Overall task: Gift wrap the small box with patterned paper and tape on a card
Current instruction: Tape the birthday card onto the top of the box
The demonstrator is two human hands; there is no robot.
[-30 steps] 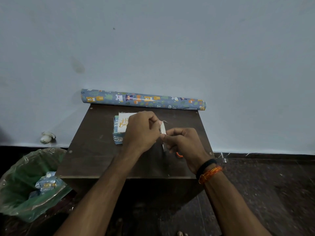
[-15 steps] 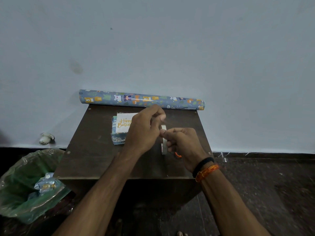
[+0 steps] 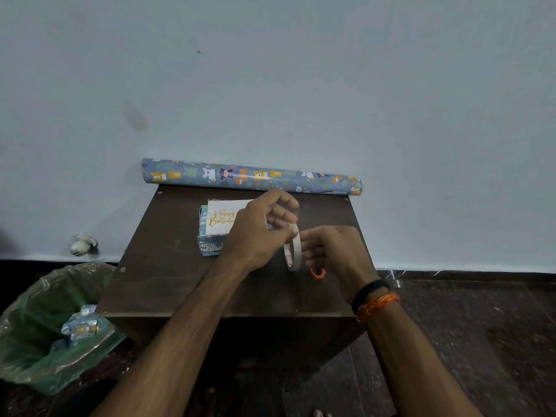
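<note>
Behind both hands lies the paper roll, the wrapped box with its card sits just left of the left hand, whose fingertips pinch at the tape roll gripped by the right hand.

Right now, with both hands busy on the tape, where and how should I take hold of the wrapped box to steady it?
Grip the wrapped box by its left and near side walls, coming in from the left. The Happy Birthday card lies loose on top, so avoid pressing there; the left hand and tape roll crowd its right side. The low, flat shape suits a pinch across the sides.
</note>
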